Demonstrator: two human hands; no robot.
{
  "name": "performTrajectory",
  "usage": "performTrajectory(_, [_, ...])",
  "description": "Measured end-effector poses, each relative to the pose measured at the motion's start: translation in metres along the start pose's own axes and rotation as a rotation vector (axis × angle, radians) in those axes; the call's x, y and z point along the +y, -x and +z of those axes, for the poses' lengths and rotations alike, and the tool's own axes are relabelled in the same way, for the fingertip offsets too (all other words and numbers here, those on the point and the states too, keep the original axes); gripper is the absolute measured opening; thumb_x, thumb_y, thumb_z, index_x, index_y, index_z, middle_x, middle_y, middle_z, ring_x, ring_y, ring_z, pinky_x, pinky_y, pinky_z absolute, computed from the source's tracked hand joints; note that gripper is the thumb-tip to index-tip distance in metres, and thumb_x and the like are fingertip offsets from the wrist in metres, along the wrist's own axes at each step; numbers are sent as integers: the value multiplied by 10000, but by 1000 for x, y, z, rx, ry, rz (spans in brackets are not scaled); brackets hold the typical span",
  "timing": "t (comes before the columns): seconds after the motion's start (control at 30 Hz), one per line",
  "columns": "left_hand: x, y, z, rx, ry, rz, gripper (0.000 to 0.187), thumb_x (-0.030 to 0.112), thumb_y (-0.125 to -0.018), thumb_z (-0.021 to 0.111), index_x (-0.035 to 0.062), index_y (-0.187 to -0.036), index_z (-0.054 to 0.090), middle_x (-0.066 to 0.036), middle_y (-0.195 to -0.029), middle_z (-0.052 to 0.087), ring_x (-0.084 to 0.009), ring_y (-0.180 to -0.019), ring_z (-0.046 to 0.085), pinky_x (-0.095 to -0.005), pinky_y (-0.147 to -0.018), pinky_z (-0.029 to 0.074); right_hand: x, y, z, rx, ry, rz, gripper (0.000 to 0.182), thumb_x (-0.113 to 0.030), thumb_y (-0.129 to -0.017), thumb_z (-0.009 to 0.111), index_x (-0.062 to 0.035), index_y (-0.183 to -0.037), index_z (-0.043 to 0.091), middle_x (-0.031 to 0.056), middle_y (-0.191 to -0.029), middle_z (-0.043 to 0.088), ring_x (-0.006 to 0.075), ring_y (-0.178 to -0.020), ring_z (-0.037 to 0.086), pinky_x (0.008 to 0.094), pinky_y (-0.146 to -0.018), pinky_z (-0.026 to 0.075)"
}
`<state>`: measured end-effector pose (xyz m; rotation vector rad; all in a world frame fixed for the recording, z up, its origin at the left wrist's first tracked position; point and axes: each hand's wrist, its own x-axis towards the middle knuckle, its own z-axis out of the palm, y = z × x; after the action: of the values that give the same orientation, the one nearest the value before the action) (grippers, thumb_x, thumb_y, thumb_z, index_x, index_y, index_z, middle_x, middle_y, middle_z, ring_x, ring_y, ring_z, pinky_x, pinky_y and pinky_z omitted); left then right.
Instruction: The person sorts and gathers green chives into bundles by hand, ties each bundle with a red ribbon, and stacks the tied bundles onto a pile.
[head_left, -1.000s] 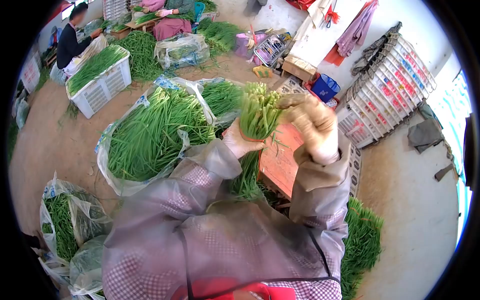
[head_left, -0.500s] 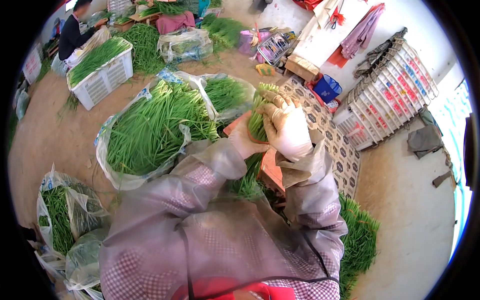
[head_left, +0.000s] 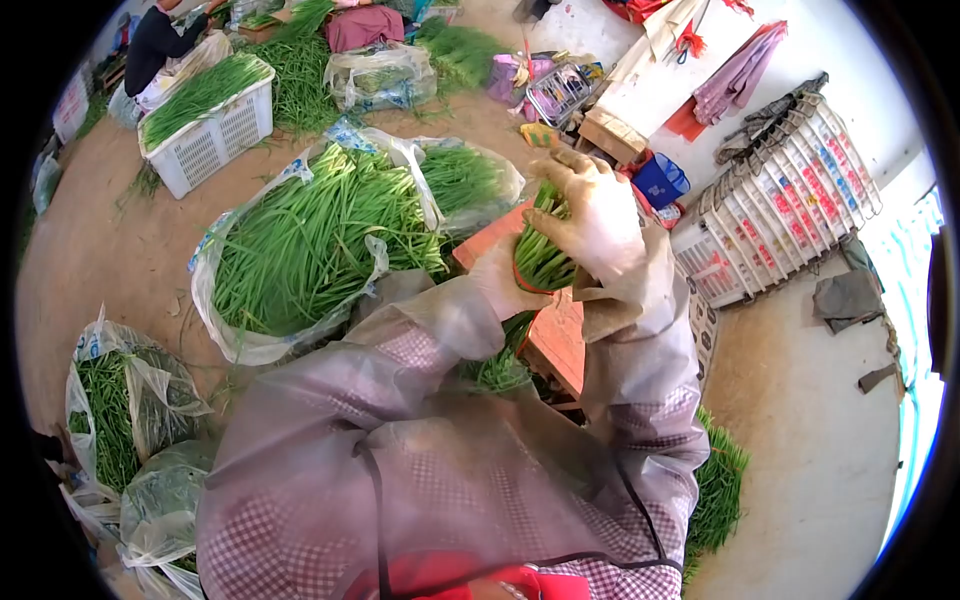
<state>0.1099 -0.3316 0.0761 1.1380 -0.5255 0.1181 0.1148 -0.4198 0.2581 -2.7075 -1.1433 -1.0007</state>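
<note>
My left hand [head_left: 497, 280] is closed around the lower part of a bunch of green chives [head_left: 546, 243], its pale stem ends upward. A red band [head_left: 530, 287] circles the bunch beside that hand. My right hand [head_left: 600, 215], in a pale, stained glove, curls around the upper end of the same bunch, thumb on the near side. Leaves of the bunch hang down below my left hand. Under my hands is a reddish board [head_left: 556, 340]. Left of them, an open plastic bag [head_left: 215, 310] holds a large heap of loose chives [head_left: 325, 235].
A second bag of chives [head_left: 465, 180] stands behind the first; another bag [head_left: 105, 410] is at lower left. A white crate [head_left: 215, 140] and a seated person [head_left: 170, 50] are at upper left. Stacked white crates [head_left: 780, 205] lean at the right wall, near a blue bucket [head_left: 660, 180].
My right hand has moved slightly up and right, its fingers lifting from the stem ends. The bunch now tilts to the right, and my left hand stays around it.
</note>
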Motion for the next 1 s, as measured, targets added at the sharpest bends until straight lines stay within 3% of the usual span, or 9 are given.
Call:
performTrajectory(0.1, [6,3,-1,2,-112,4,786,179,-642,817,62,-1293,393,-72,-1247,526,-176,-1127,529,-344,-954,450,17,-6,13,-230,-88,-62,186,-221,-668,674,-96,-805,671,115,-801,652,299,-757,624,403,-789,451])
performTrajectory(0.13, [7,4,-1,3,-148,6,780,188,-647,813,62,-1292,394,-73,-1246,527,-178,-1126,530,-345,-955,450,19,-7,23,-73,-89,-161,99,-175,-619,654,-89,-657,621,97,-615,587,293,-637,598,413,-725,456])
performTrajectory(0.3, [6,3,-4,3,-273,43,752,234,-670,793,64,-1291,404,-76,-1246,535,-188,-1120,538,-353,-959,446,8,-20,-12,219,-37,-208,50,-32,-733,601,-30,-683,594,115,-640,574,246,-646,603,357,-702,490])
performTrajectory(0.47, [1,-2,-1,-4,-380,103,729,280,-693,773,66,-1289,413,-79,-1246,542,-197,-1115,546,-362,-963,442,-7,-7,-92,-74,-1030,207,103,-71,-841,593,13,-853,652,112,-852,647,165,-872,607,331,-843,459])
performTrajectory(0.5, [0,-2,0,-6,-413,116,724,289,-698,769,66,-1288,414,-80,-1245,544,-199,-1114,547,-363,-964,441,0,-3,-92,-203,-1186,117,186,-136,-824,635,19,-926,647,145,-928,653,231,-910,617,343,-910,435])
performTrajectory(0.63, [-4,-1,4,19,-521,125,724,322,-676,779,61,-1261,440,-90,-1208,567,-213,-1091,563,-370,-954,447,4,-7,-58,-290,-236,-68,439,-267,-752,681,-12,-1103,614,205,-1182,583,336,-1100,549,416,-945,409])
performTrajectory(0.73, [0,1,10,66,-577,92,761,341,-571,844,42,-1181,502,-116,-1095,624,-238,-1035,598,-377,-916,469,6,4,-18,-178,40,-132,404,-318,-715,680,-28,-995,658,178,-1053,627,341,-1027,568,413,-892,431])
performTrajectory(0.83, [8,6,15,53,-790,-17,928,331,-498,850,80,-1276,409,-150,-1102,583,-356,-1035,564,-437,-913,438,31,26,39,-461,197,-81,347,-354,-675,670,-58,-855,688,153,-894,638,336,-946,578,417,-847,432])
performTrajectory(1.0, [9,7,20,115,-913,201,615,323,-595,801,19,-1067,552,-141,-910,647,-303,-825,642,-355,-705,513,23,32,110,-668,603,373,256,-303,-661,658,-57,-728,681,157,-788,627,343,-819,596,405,-727,470])
